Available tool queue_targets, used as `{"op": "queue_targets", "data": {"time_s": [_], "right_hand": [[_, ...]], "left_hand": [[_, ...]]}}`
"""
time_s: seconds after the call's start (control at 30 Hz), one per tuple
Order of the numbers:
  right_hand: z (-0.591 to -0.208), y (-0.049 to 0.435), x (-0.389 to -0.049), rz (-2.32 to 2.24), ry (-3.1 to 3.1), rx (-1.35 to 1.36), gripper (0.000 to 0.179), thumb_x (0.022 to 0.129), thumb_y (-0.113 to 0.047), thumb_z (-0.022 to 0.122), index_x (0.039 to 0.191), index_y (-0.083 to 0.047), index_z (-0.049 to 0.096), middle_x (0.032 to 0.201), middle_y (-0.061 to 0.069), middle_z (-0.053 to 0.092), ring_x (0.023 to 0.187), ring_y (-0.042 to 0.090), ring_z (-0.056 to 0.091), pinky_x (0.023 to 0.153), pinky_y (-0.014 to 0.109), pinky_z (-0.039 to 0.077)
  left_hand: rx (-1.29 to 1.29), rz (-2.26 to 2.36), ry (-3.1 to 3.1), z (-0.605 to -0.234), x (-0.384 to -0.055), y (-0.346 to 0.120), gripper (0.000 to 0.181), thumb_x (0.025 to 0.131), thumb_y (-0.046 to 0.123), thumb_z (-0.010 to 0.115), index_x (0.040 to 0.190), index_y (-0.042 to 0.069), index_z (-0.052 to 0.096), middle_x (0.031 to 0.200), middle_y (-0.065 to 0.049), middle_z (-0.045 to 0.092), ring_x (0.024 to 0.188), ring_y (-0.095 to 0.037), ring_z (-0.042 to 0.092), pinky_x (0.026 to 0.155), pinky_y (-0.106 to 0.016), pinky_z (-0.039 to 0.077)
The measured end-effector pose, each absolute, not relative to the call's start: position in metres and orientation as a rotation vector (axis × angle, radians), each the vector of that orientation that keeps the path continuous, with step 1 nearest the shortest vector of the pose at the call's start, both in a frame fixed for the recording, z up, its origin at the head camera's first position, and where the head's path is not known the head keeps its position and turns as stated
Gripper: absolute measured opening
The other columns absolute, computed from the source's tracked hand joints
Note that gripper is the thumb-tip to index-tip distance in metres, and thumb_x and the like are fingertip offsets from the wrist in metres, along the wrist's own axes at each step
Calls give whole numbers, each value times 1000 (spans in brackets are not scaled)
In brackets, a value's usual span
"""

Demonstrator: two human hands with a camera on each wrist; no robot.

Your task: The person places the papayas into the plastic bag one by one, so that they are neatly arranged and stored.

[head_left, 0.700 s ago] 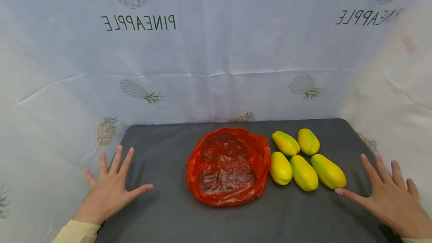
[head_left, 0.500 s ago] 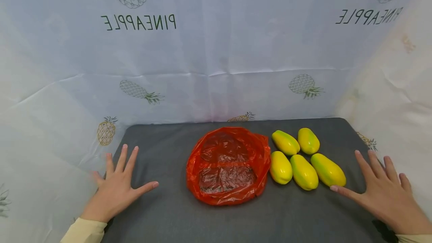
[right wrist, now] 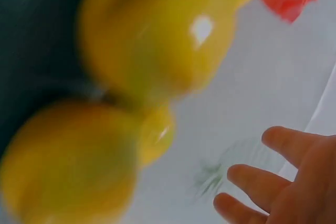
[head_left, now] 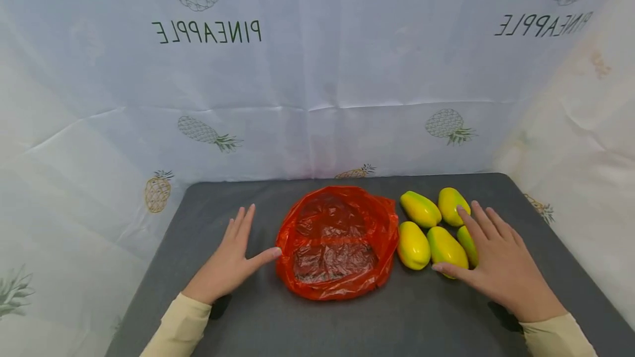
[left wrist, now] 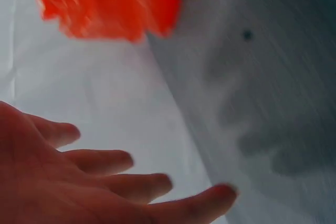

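A red plastic bag [head_left: 288,258] sits mouth-up at the middle of the table, its rim folded outward and its inside showing. To its left is my left hand [head_left: 223,269], fingers straight and thumb tip right at the bag's rim. Several yellow-green fruits shaped like papayas [head_left: 414,245] lie close together along the bag's right side. My right hand [head_left: 506,269] is spread above the rightmost fruits and hides most of one. Large blurred fruits [right wrist: 157,35] fill much of the right wrist view. The left wrist view has the bag [left wrist: 115,3] beyond the open fingers.
A dark grey cloth covers the table [head_left: 347,329]. White fabric [head_left: 322,70] printed with pineapples hangs behind it and along both sides, close to the table's edges.
Both hands have moved inward from the table's sides: the left hand rightward to the bag, the right hand leftward over the fruits. Bag and fruits stay where they were.
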State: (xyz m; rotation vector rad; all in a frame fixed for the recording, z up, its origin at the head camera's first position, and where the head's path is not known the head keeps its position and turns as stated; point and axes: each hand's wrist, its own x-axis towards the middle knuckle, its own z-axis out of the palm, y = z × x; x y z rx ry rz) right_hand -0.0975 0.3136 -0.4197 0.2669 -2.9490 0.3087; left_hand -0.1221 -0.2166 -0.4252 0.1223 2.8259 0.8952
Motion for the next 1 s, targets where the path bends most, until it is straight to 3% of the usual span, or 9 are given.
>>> {"op": "queue_targets", "data": {"time_s": [0.13,0.27,0.4,0.6,1.0], "right_hand": [[-418,283,-103,308,-2926,376,122,80,-83,74,172,-17,29,175,26,30,154,55,33,116,77,30],[-421,258,-108,283,-2933,442,115,79,-87,71,166,-16,44,168,25,43,151,53,42,116,76,37],[-424,242,-111,272,-2961,473,105,80,-77,79,161,-14,52,164,24,50,148,51,50,114,73,43],[-429,230,-114,285,-2973,481,92,79,-61,89,153,-16,60,162,22,53,140,50,58,104,68,54],[-434,224,-122,249,-2999,424,90,76,-53,94,151,-15,63,160,24,53,135,50,61,102,68,55]], "left_hand": [[115,1003,2717,-426,-134,-193,119,86,91,57,171,42,-10,184,-3,-8,169,-44,6,123,-80,24],[116,1057,2671,-426,-144,-180,124,85,92,58,174,34,-4,184,-3,2,170,-39,14,126,-74,26],[121,1077,2644,-426,-151,-174,123,88,87,61,175,26,1,183,-6,10,168,-39,19,127,-71,28],[114,1049,2661,-424,-155,-172,121,90,84,61,176,18,6,181,-14,18,165,-43,26,124,-71,34],[134,1089,2650,-428,-161,-169,109,96,67,69,173,10,19,172,-19,39,152,-40,52,116,-63,49]]}}
